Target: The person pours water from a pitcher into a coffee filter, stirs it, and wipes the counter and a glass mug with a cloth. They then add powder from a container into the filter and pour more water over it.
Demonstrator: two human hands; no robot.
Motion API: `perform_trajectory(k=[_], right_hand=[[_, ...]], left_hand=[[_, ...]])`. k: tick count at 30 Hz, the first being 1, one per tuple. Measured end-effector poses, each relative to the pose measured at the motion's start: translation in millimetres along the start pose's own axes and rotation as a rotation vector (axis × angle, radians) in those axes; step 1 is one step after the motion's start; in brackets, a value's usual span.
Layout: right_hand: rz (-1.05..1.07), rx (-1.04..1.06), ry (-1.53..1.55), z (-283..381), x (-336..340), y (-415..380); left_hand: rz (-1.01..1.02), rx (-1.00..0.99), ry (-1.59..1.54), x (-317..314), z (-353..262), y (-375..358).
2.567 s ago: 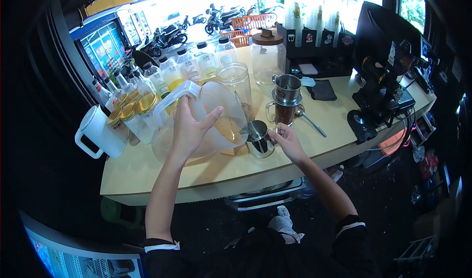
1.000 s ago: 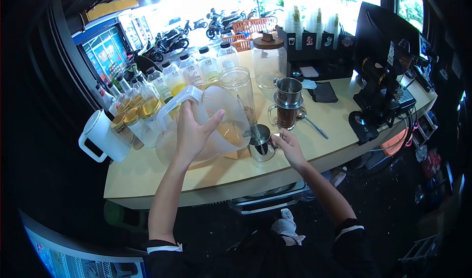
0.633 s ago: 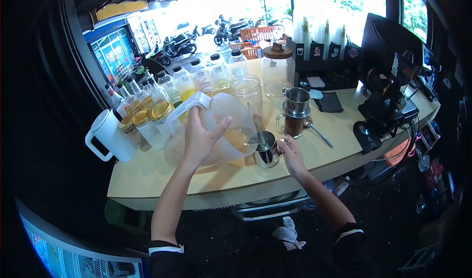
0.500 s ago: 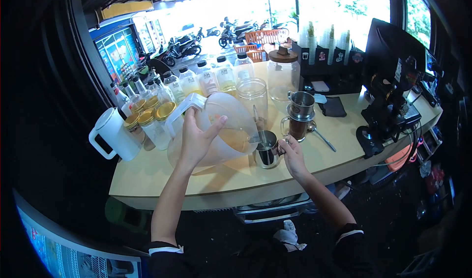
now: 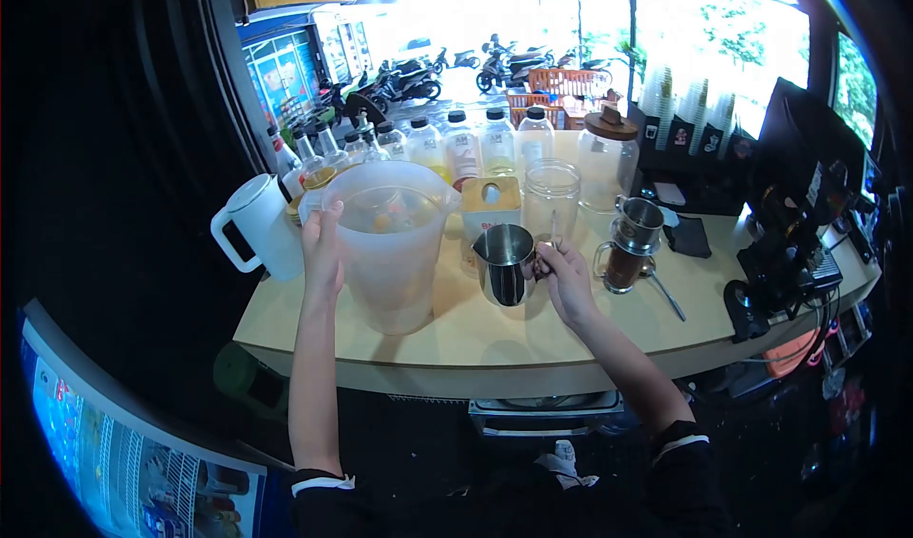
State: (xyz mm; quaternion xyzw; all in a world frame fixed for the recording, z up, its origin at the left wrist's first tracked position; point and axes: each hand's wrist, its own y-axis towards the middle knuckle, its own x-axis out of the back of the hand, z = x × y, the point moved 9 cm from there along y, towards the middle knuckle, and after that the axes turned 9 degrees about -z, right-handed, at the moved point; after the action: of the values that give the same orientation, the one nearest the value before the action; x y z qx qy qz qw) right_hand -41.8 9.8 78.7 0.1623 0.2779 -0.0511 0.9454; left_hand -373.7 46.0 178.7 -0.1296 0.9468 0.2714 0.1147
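A large translucent plastic pitcher (image 5: 390,262) stands upright at the left of the counter, its spout to the right. My left hand (image 5: 323,248) is closed round its handle on the left side. My right hand (image 5: 568,281) grips the handle of a shiny steel milk jug (image 5: 507,267), held upright just right of the pitcher and apart from it. What the jug holds is hard to make out. Behind the jug sits a box with a round opening (image 5: 490,200). Close by stands a clear open jar (image 5: 552,200).
A white lidded jug (image 5: 257,229) is at the left end of the counter (image 5: 475,343). Several black-capped bottles (image 5: 497,143) line the back. To the right are a glass mug with a metal drip filter (image 5: 628,253), a spoon (image 5: 669,295), a wooden-lidded jar (image 5: 609,162) and dark equipment (image 5: 780,243).
The pitcher has gone from tilted over the steel jug to upright, swinging left away from it. My right hand has raised the jug off the counter. The camera view has shifted.
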Motion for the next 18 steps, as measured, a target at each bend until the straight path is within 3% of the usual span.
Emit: perform_trajectory(k=[8,18], right_hand=[[0.019,-0.052,0.01,-5,-16,-3],[0.01,-0.027,0.015,25,7,-14]], left_hand=[[-0.191,0.066,-0.126,37,33,14],[-0.244,0.029,-0.255,18,54,-5]])
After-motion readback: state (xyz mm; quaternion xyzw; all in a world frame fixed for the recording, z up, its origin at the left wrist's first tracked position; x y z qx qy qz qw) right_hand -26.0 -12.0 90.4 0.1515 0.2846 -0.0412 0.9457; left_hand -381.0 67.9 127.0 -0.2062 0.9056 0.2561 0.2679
